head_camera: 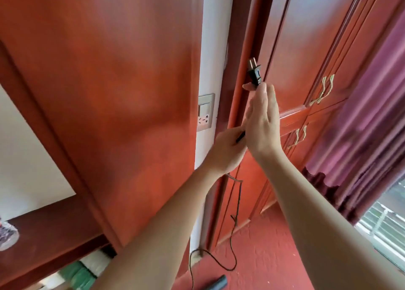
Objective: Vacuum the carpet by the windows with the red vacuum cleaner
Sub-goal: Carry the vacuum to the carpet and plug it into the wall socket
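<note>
Red-brown door (109, 81) and wardrobe (291, 48) — warm tones.
Plug (254, 75) and cord (238, 197) black; carpet (263, 257) textured red; curtain (372, 114) purple; wall (215, 37) white; socket plate (205, 112) silvery — handles (326, 88) brass-gold.

plug (254, 73): black, 2 prongs pointing up, upright, pinched by right hand (262, 118) fingertips.
cord (237, 202): thin, black, gripped by left hand (225, 149), hanging slack, looped on carpet.
carpet (274, 257): red, textured, beside window (385, 224).
</note>
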